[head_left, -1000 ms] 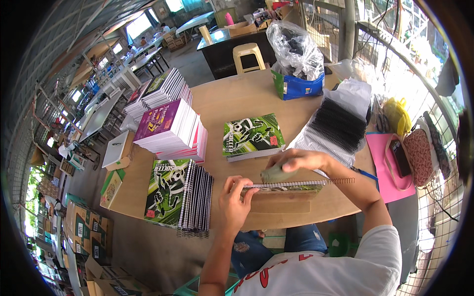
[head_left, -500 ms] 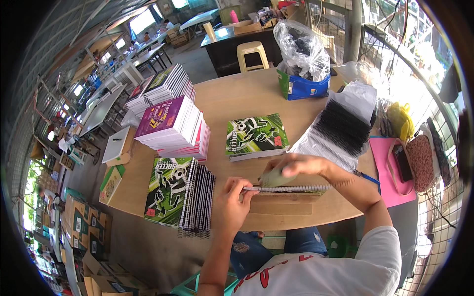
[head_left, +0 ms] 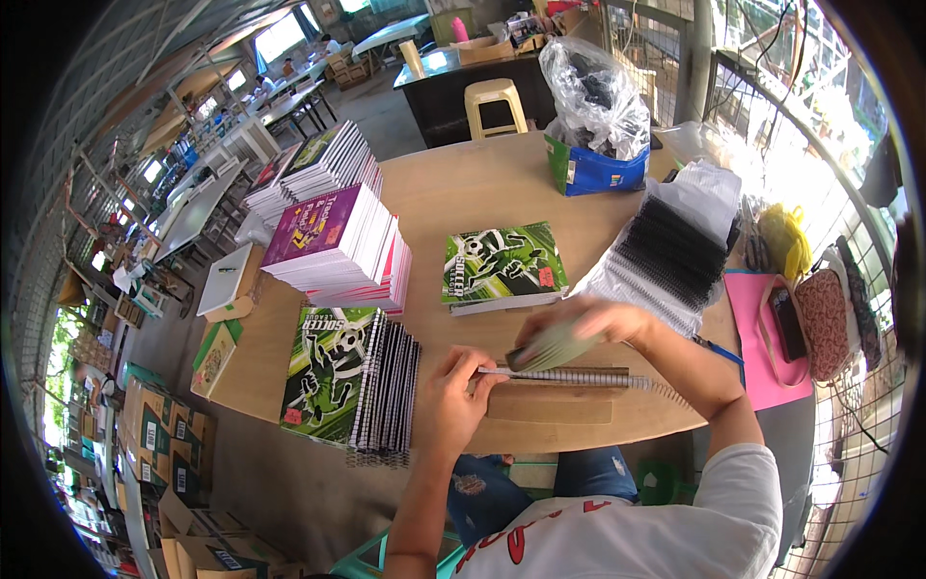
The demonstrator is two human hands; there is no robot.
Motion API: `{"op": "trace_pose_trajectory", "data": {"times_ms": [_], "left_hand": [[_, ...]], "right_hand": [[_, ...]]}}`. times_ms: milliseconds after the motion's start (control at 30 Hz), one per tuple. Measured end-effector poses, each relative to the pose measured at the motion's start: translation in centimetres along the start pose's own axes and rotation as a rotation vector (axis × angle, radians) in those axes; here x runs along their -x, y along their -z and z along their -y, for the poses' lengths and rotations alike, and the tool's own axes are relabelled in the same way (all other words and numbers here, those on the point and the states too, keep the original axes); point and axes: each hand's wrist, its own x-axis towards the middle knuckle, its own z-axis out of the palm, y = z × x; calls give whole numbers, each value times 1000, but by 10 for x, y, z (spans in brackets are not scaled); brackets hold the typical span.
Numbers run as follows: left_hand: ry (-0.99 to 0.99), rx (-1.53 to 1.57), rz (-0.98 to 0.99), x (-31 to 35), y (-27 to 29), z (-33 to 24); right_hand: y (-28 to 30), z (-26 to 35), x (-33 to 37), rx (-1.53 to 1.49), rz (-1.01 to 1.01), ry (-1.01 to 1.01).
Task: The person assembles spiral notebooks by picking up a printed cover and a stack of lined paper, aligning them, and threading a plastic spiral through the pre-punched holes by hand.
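Observation:
My left hand (head_left: 461,394) pinches the near-left end of a thin notebook (head_left: 564,374) lying on a flat wooden block (head_left: 550,403) at the table's front edge. A spiral wire (head_left: 637,382) runs along the notebook's edge and sticks out to the right. My right hand (head_left: 590,324) holds the notebook's green cover (head_left: 550,347) lifted and bent upward. To the left stands a stack of spiral-bound green soccer notebooks (head_left: 349,384). Beyond my hands lies a smaller pile of green notebooks (head_left: 502,264).
A tall pile of purple-covered notebooks (head_left: 333,241) and another pile (head_left: 318,164) stand at the left back. A heap of black spiral wires (head_left: 670,249), a blue box with a plastic bag (head_left: 593,145) and a pink sheet with pouches (head_left: 781,328) lie on the right.
My right hand has lifted the green cover higher off the notebook. My left hand stays at the notebook's left end.

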Motion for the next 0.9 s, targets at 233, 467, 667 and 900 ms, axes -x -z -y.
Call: {"op": "trace_pose_trajectory", "data": {"times_ms": [233, 467, 667, 900], "left_hand": [[3, 47, 10, 2, 4, 4], [-88, -50, -7, 4, 5, 4], [-83, -13, -10, 2, 3, 6], [-53, -47, -20, 5, 4, 8]], "right_hand": [[8, 18, -2, 238, -3, -107], [3, 5, -4, 363, -47, -274], [-3, 3, -12, 715, 50, -402], [-4, -2, -10, 810, -11, -330]]}}
